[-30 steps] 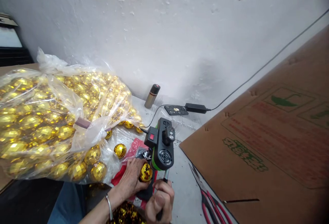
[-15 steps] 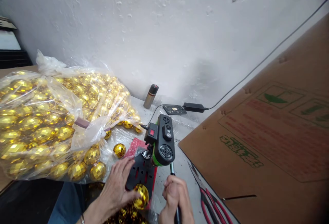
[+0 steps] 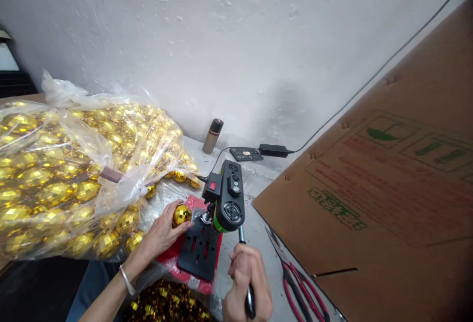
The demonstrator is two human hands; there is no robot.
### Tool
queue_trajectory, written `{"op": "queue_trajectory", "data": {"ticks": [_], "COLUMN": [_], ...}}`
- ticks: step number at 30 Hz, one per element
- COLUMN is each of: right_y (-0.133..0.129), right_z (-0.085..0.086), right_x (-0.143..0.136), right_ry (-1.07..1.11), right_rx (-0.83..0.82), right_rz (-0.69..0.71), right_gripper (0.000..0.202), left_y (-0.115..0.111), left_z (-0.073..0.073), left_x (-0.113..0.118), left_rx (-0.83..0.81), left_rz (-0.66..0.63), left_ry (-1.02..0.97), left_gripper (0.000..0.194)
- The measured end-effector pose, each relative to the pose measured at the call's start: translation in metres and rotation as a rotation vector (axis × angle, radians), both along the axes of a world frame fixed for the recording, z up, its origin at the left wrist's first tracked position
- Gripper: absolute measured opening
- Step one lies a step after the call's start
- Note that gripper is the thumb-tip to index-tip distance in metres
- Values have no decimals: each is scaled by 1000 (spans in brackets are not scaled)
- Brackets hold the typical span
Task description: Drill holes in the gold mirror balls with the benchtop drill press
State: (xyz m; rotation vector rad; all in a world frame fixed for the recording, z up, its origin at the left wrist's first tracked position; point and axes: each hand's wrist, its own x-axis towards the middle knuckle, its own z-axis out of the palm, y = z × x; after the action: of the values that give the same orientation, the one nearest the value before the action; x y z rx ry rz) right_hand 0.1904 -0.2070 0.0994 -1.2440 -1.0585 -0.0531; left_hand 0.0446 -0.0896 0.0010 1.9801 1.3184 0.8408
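Gold ball grasped, left hand; right hand clenched round lever. I see open table past plate's 3 o'clock edge.

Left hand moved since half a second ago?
Yes: against the black base plate, the left hand has shifted forward, from the near end to the far left corner, now holding a gold ball.
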Motion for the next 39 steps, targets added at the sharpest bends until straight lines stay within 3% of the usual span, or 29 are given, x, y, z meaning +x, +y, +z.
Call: {"op": "queue_trajectory", "data": {"ticks": [4, 8, 12, 21, 27, 30, 39], "right_y": [4, 6, 6, 3, 1, -1, 4], "right_z": [16, 27, 27, 23, 26, 19, -23], "right_x": [11, 16, 16, 15, -3, -10, -14], "right_ry": [-84, -102, -107, -143, 66, 77, 6], "right_rx": [33, 34, 6, 14, -19, -25, 60], "right_rz": [71, 94, 97, 108, 31, 6, -88], "right_gripper": [33, 34, 32, 31, 33, 34, 41], "left_y": [-18, -29, -33, -34, -29, -29, -29], "left_z": [0, -9, -15, -10, -24, -27, -27], "left_x": [15, 26, 33, 48, 58, 59, 59], "left_rx": [-136, -157, -93, -32, 44, 38, 37], "left_rz": [-69, -133, -184, -215, -195, -194, -186], "left_ry": [-181, -134, -39, 73, 43, 22, 27], "left_gripper": [49, 53, 58, 54, 47, 47, 40]}}
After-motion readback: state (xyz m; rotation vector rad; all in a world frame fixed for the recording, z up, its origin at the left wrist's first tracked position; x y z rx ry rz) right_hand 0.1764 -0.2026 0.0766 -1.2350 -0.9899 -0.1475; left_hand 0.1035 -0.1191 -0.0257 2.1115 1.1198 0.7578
